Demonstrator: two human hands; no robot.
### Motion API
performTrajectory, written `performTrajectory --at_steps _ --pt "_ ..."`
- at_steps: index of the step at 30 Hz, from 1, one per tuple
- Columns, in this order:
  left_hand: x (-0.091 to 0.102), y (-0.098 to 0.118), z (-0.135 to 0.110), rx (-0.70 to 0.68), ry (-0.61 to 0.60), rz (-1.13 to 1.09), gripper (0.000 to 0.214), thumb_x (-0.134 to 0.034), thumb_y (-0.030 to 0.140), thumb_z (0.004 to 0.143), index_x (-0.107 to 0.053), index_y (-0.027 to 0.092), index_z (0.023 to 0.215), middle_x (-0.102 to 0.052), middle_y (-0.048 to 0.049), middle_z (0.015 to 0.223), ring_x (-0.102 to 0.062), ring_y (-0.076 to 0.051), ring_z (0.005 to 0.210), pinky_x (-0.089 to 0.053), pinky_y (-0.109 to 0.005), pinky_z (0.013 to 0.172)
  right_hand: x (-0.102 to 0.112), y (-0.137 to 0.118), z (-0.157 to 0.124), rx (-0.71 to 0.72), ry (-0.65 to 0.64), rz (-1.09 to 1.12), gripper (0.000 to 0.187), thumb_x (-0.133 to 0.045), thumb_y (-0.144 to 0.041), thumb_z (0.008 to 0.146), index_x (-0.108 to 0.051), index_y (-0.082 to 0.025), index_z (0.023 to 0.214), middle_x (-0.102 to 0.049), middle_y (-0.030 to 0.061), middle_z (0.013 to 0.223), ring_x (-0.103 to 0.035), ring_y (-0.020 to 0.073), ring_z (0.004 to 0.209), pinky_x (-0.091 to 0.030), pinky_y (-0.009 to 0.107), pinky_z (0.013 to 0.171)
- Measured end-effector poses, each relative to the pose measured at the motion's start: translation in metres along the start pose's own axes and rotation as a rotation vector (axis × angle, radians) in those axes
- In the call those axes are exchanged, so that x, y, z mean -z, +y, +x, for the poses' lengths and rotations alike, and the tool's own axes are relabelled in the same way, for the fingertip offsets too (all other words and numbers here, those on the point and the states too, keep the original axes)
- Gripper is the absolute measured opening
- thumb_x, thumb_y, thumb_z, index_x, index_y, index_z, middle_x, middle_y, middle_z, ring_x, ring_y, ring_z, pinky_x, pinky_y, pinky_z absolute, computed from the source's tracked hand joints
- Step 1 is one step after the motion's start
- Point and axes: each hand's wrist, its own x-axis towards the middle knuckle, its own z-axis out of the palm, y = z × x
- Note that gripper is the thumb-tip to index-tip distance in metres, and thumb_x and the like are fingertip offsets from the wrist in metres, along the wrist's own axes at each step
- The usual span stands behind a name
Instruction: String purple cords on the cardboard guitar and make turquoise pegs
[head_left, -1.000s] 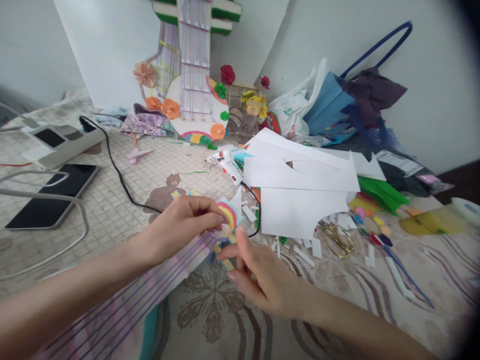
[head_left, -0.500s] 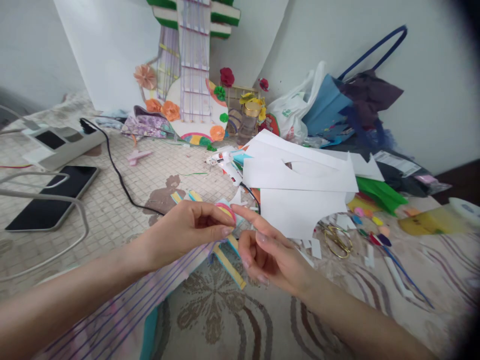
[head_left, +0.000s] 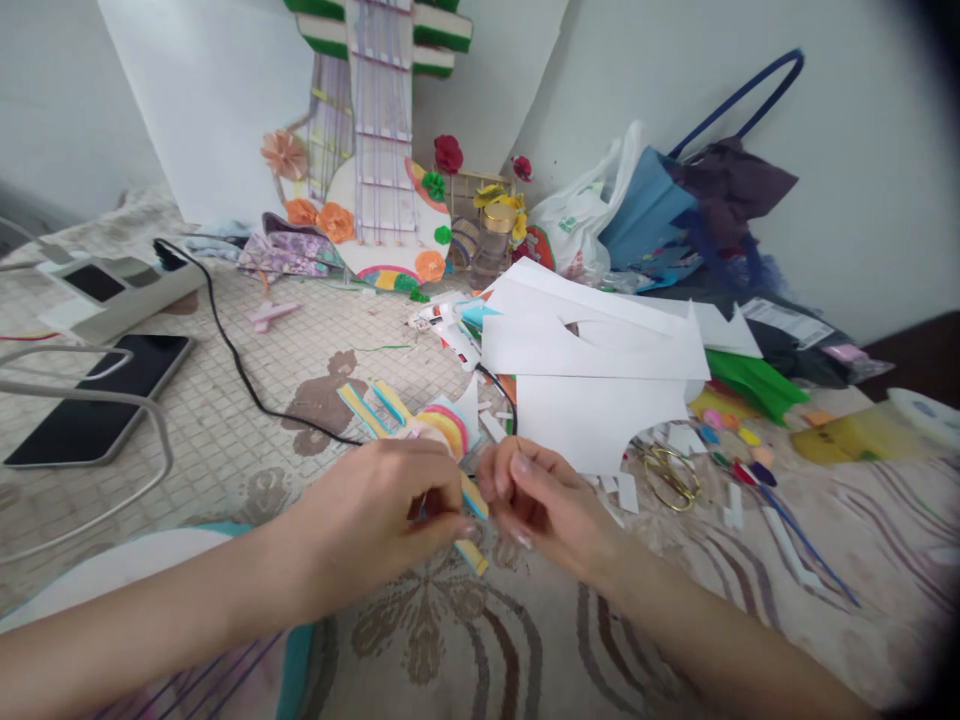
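A paper craft guitar [head_left: 176, 550] lies on the table under my left forearm, its body white with a turquoise edge and purple strings. At its head, yellow-and-blue strip pegs [head_left: 474, 558] stick out, and a rounded end piece [head_left: 448, 425] shows pink, yellow and pale blue bands. My left hand [head_left: 390, 515] is over the head with thumb and fingers drawn together; whatever it may pinch is too small to see. Just to the right, my right hand [head_left: 551, 500] has its fingers curled and pressed together, its contents hidden. A small gap separates the two hands.
Behind the hands lie a white glue gun [head_left: 454, 335] with a black cord and cut white sheets [head_left: 592, 400]. Gold scissors [head_left: 670, 478] and paper scraps are to the right. A phone [head_left: 101, 400] lies left; a decorated guitar [head_left: 386, 190] stands at the back.
My left hand has come down off the banded end piece, which now shows more fully. My right hand's extended index finger has curled in with the others.
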Motion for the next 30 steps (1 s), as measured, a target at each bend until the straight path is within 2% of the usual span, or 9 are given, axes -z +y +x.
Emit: performTrajectory --at_steps 1,3,8,10,14,18,21,25,30 --pt "0.001 -0.001 0.0 -0.007 0.024 -0.009 0.007 -0.059 0.02 0.082 -0.064 0.019 0.078 -0.062 0.002 0.071 -0.053 -0.009 0.059 -0.038 -0.02 0.055 0.001 0.0 -0.002 0.021 0.037 -0.075 0.026 -0.056 -0.038 0.089 -0.056 -0.016 0.075 -0.058 -0.0017 0.075 -0.044 0.0026 0.044 -0.033 0.018 0.042" --pt "0.002 -0.004 0.001 -0.012 0.046 -0.03 0.016 -0.057 0.015 0.082 -0.064 0.021 0.095 -0.066 0.0015 0.081 -0.057 -0.009 0.064 -0.041 -0.019 0.059 0.005 -0.002 -0.008 0.051 0.122 -0.261 0.026 -0.059 -0.035 0.087 -0.054 -0.016 0.071 -0.056 -0.0016 0.072 -0.044 0.0037 0.046 -0.036 0.019 0.045" --pt "0.004 -0.013 0.004 -0.008 0.064 0.007 0.014 -0.056 0.02 0.083 -0.064 0.021 0.094 -0.065 0.001 0.076 -0.056 -0.01 0.061 -0.041 -0.021 0.057 0.025 -0.02 -0.037 0.136 0.385 -0.752 0.018 -0.064 -0.033 0.083 -0.055 -0.019 0.09 -0.053 -0.0034 0.07 -0.047 0.0072 0.053 -0.038 0.02 0.048" --pt "0.003 -0.015 0.006 -0.016 0.08 0.038 0.013 -0.054 0.019 0.084 -0.064 0.021 0.092 -0.064 0.0004 0.077 -0.055 -0.01 0.062 -0.041 -0.021 0.058 0.043 -0.031 -0.053 0.178 0.536 -0.976 0.023 -0.06 -0.033 0.085 -0.054 -0.02 0.103 -0.056 -0.0025 0.071 -0.051 0.01 0.058 -0.04 0.022 0.053" --pt "0.002 -0.013 0.011 -0.048 0.086 0.076 0.013 -0.051 0.017 0.085 -0.064 0.021 0.087 -0.064 -0.0001 0.079 -0.055 -0.011 0.065 -0.041 -0.021 0.06 0.097 -0.055 -0.088 0.198 0.847 -1.513 0.015 -0.053 -0.032 0.086 -0.058 -0.019 0.083 -0.061 0.002 0.074 -0.055 0.015 0.066 -0.042 0.029 0.066" --pt "0.0 -0.004 0.017 -0.071 0.043 0.036 0.016 -0.051 0.016 0.084 -0.066 0.021 0.084 -0.066 -0.0004 0.081 -0.056 -0.011 0.065 -0.042 -0.021 0.059 0.154 -0.069 -0.115 -0.047 0.825 -1.73 0.016 -0.056 -0.034 0.08 -0.057 -0.018 0.082 -0.062 0.005 0.078 -0.058 0.0186 0.071 -0.042 0.03 0.066" --pt "-0.004 0.001 0.022 -0.037 0.014 -0.022 0.018 -0.05 0.019 0.085 -0.068 0.022 0.086 -0.067 -0.0013 0.082 -0.058 -0.013 0.067 -0.042 -0.021 0.059 0.18 -0.067 -0.123 -0.165 0.745 -1.771 0.016 -0.057 -0.032 0.077 -0.056 -0.018 0.084 -0.063 0.0058 0.081 -0.058 0.0183 0.072 -0.041 0.029 0.065" --pt "-0.009 0.008 0.031 0.074 -0.047 -0.284 0.015 -0.055 0.028 0.084 -0.067 0.02 0.087 -0.065 -0.0018 0.076 -0.059 -0.014 0.069 -0.045 -0.022 0.059 0.19 -0.062 -0.123 -0.249 0.664 -1.841 0.015 -0.05 -0.033 0.081 -0.053 -0.019 0.076 -0.062 0.004 0.074 -0.056 0.0167 0.066 -0.037 0.027 0.06" --pt "-0.012 0.013 0.039 0.234 -0.156 -0.66 0.018 -0.059 0.034 0.084 -0.063 0.018 0.092 -0.058 0.0008 0.071 -0.053 -0.01 0.061 -0.043 -0.02 0.053 0.18 -0.065 -0.134 -0.295 0.735 -2.004 0.017 -0.045 -0.032 0.085 -0.052 -0.018 0.08 -0.063 0.0078 0.077 -0.058 0.0191 0.066 -0.033 0.027 0.055"
